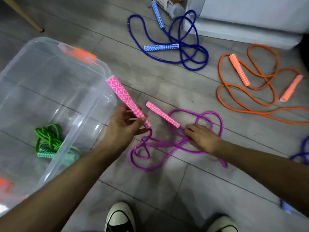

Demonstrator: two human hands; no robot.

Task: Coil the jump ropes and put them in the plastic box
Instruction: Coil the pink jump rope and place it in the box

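We look down at a grey plank floor from head height, our two sneaker toes at its near edge. Our left hand grips the narrow end of one pink handle, fingers and thumb curled round it, lifting it so its wide end tilts up over the rim of the clear plastic box; we judge this handle is held as the anchor from which coiling will start. Our right hand lies palm down, fingers loosely bent, on the purple rope just beside the second pink handle, which rests on the floor; whether the fingers pinch the cord we cannot tell, but the hand seems placed to gather the loose loops. The purple rope sprawls uncoiled between our arms, just right of the box. Inside the box, near its front right wall, a green jump rope already sits bundled. Toward the far edge of the floor a blue jump rope lies loose, and toward the far right an orange jump rope, both apparently awaiting their turn. The handles carry diamond patterns only; we can read no brand or writing anywhere.
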